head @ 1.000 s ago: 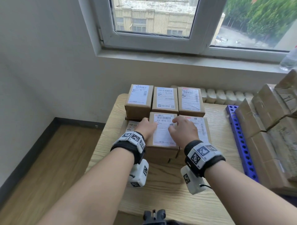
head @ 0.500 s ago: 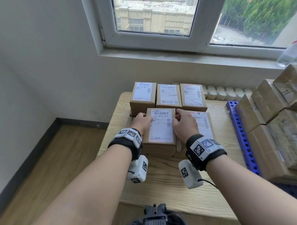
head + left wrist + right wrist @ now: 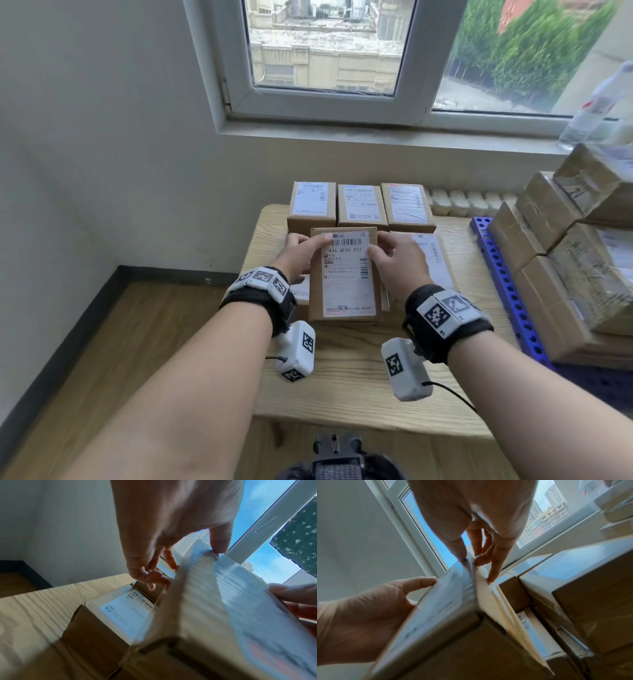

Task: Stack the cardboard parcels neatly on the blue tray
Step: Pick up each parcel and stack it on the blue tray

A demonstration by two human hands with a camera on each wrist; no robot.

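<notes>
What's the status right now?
Left hand and right hand both grip the labelled brown cardboard parcel, lifted. Blue perforated tray sits right. Nothing blocking.

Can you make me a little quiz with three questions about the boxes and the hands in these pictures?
1. True or false: both hands hold the same cardboard parcel.
2. How many parcels stand in the back row by the wall? A) two B) three C) five
3. Fill in: the blue tray lies to the person's ____ side of the wooden table.

Key
1. True. The left hand and the right hand grip its far corners, thumbs on the white label.
2. B, three, side by side with labels up.
3. Right, with more parcels piled on it.
</notes>
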